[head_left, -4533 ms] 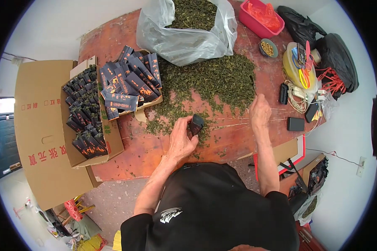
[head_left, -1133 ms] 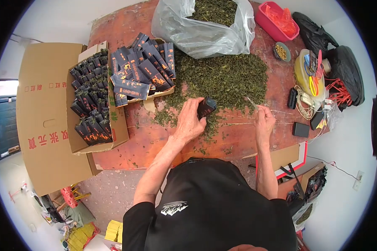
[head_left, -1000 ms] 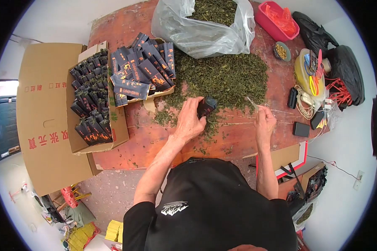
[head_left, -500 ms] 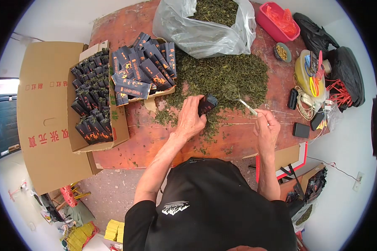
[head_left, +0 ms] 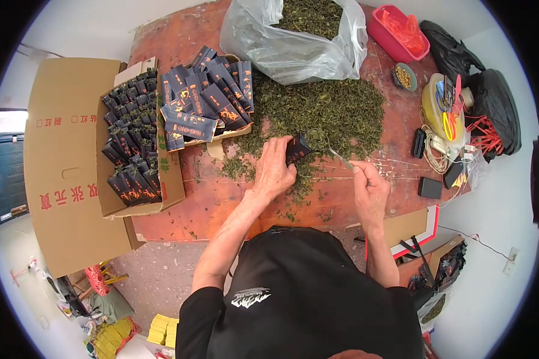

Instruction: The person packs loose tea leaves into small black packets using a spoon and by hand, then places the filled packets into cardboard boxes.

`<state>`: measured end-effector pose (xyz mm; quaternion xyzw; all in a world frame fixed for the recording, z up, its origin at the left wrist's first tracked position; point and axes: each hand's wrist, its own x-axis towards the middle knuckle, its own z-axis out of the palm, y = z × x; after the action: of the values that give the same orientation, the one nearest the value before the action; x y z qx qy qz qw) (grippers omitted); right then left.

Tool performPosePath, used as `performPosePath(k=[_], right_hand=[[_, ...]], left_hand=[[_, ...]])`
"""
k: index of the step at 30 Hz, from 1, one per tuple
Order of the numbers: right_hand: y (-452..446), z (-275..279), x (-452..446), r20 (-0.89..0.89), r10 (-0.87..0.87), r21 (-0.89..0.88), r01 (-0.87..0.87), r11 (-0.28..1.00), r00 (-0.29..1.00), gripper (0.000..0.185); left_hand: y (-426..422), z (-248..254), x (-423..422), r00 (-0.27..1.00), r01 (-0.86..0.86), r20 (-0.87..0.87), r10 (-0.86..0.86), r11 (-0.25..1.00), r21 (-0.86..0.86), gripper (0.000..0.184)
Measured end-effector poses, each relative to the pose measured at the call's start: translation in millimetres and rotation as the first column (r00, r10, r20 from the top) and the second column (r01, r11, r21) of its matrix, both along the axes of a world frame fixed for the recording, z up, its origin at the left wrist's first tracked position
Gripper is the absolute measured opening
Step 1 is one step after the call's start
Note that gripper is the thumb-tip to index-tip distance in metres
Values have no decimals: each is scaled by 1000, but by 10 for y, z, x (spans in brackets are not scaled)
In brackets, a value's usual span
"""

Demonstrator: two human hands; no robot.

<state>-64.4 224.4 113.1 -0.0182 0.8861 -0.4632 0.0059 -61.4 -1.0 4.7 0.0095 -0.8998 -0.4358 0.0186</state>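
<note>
My left hand (head_left: 273, 167) is closed around a small black paper pouch (head_left: 297, 149) with orange print. The pouch's mouth faces up and to the right. In my right hand (head_left: 370, 190) is a slim metal spoon (head_left: 341, 158), gripped by its handle. Its tip points up and left over the dried tea leaves (head_left: 323, 110), a short way right of the pouch. The spoon's bowl is hard to make out against the leaves. Whether the pouch holds leaves I cannot tell.
At the left, a cardboard box (head_left: 172, 182) holds rows of filled pouches, beside a smaller box of flat pouches (head_left: 191, 96). A plastic bag (head_left: 263, 48) of leaves stands at the back. Right are a pink basket (head_left: 395, 42), a small bowl (head_left: 405, 78), scissors (head_left: 451, 113) and cables.
My right hand has moved left, bringing the spoon nearer the pouch. The left hand and pouch have stayed almost in place; the pouch's mouth looks turned slightly.
</note>
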Motion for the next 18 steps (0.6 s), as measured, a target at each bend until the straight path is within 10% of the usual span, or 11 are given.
performPosePath(k=[18], right_hand=[[-210,53,60,-375,465,516,-236,823,802,35]], left_hand=[[3,-29,-18,1000,-11,2,12,999,-48,66]])
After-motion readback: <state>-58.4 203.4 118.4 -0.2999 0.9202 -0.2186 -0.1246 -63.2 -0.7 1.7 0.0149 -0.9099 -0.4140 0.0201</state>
